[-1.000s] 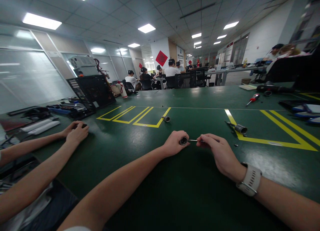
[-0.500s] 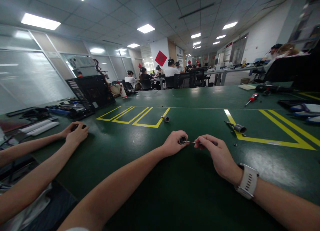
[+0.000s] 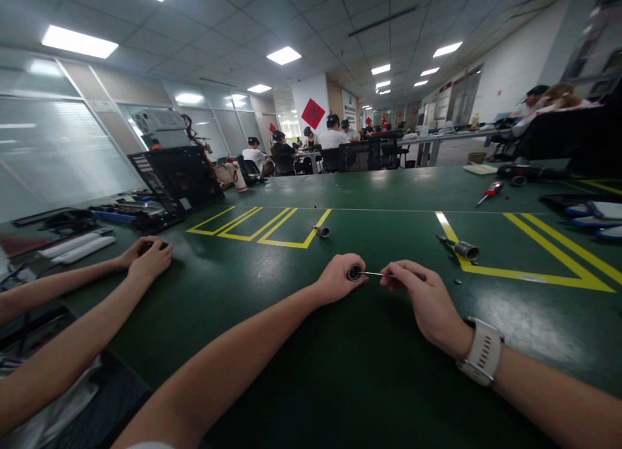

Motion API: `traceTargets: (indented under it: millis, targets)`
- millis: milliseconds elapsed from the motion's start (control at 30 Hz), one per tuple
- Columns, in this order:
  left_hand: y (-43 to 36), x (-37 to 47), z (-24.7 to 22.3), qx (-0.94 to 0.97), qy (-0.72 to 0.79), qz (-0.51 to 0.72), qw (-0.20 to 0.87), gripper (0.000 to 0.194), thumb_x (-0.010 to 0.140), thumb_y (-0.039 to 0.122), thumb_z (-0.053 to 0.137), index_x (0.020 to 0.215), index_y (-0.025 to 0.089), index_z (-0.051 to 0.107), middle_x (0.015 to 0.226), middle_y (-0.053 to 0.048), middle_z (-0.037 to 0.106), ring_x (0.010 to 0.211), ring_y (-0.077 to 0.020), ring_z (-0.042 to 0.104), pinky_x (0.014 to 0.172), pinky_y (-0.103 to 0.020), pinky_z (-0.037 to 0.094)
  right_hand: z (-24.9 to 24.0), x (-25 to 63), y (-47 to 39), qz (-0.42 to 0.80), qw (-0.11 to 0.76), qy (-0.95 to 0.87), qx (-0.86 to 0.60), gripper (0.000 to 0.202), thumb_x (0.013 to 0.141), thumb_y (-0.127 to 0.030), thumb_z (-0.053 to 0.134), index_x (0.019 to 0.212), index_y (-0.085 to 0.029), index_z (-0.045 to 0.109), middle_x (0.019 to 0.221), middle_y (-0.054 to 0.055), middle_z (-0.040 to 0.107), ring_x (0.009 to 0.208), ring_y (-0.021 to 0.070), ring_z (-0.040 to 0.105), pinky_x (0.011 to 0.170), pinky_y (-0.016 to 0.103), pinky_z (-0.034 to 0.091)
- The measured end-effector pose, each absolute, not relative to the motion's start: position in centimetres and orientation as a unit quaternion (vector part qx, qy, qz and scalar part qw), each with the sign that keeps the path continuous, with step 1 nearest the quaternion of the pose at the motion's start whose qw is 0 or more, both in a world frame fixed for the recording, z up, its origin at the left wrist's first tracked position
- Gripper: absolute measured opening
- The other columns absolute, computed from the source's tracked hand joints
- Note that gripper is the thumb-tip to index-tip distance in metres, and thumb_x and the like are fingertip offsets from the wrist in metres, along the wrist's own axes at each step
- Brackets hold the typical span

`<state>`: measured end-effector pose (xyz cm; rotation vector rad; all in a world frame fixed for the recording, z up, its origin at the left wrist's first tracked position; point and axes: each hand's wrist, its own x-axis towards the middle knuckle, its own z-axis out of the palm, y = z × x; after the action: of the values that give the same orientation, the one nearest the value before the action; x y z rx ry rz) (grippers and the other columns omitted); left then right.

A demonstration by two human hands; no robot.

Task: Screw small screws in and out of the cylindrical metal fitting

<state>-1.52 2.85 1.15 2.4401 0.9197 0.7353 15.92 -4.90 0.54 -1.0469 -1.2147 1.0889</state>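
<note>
My left hand (image 3: 336,280) is closed around a round metal connector (image 3: 354,273), its dark open end facing me. In my right hand (image 3: 422,299), thumb and fingers pinch a thin screwdriver (image 3: 373,273) with a bare silver shaft and a dark handle end. The shaft's tip meets the side of the connector near my left fingertips; the exact contact is hidden. Beyond my left hand lies a smaller metal connector part (image 3: 322,231) by yellow tape. Right of my right hand, another metal connector (image 3: 466,250) with a dark pointed piece rests across a tape line.
A co-worker's hands (image 3: 148,258) hold something dark at the left. A red-handled screwdriver (image 3: 492,191) and blue-handled tools (image 3: 597,217) lie to the right. A tiny metal piece (image 3: 457,282) sits near my right hand. A black computer case (image 3: 177,183) stands at back left.
My right hand has shifted slightly to the right with the screwdriver, and a bit more shaft shows. My left hand and the connector stay in place.
</note>
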Motion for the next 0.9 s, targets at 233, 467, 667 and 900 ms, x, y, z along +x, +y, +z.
traceTargets:
  millis: [233,467,667,900]
  targets:
    - [2.93,-1.5,0.96,0.879,0.335,0.266,0.211,0.014,0.072,0.023,0.063,0.07,0.015,0.052,0.068,0.003,0.049,0.062,-0.0098,0.045,0.058,-0.022,0.036,0.85,15.55,-4.97,0.475,0.566,-0.517,-0.434,0.023,0.081,-0.039,0.054,0.079,-0.02,0.067,0.075,0.003,0.064,0.076,0.0194,0.055,0.071,0.035,0.04]
    - [2.91,-1.49,1.0,0.871,0.342,0.279,0.216,0.015,0.072,0.023,0.064,0.07,0.015,0.051,0.069,0.003,0.05,0.064,-0.0102,0.046,0.06,-0.022,0.037,0.47,15.82,-4.81,0.461,0.563,-0.522,-0.444,0.024,0.082,-0.04,0.054,0.081,-0.02,0.066,0.076,0.004,0.064,0.077,0.0203,0.055,0.072,0.036,0.04]
    - [3.09,-1.63,0.73,0.867,0.346,0.291,0.209,0.015,0.072,0.024,0.064,0.072,0.015,0.051,0.07,0.003,0.05,0.065,-0.0109,0.047,0.061,-0.023,0.038,0.84,15.95,-4.97,0.468,0.589,-0.481,-0.45,0.021,0.081,-0.038,0.055,0.075,-0.02,0.066,0.072,0.003,0.062,0.074,0.02,0.054,0.07,0.036,0.04]
    - [3.21,-1.66,0.67,0.864,0.359,0.292,0.2,0.014,0.072,0.023,0.063,0.072,0.015,0.051,0.07,0.002,0.051,0.066,-0.0116,0.048,0.061,-0.024,0.038,0.88,15.93,-5.0,0.477,0.59,-0.487,-0.433,0.021,0.082,-0.036,0.054,0.074,-0.02,0.066,0.071,0.003,0.061,0.073,0.019,0.054,0.07,0.035,0.04]
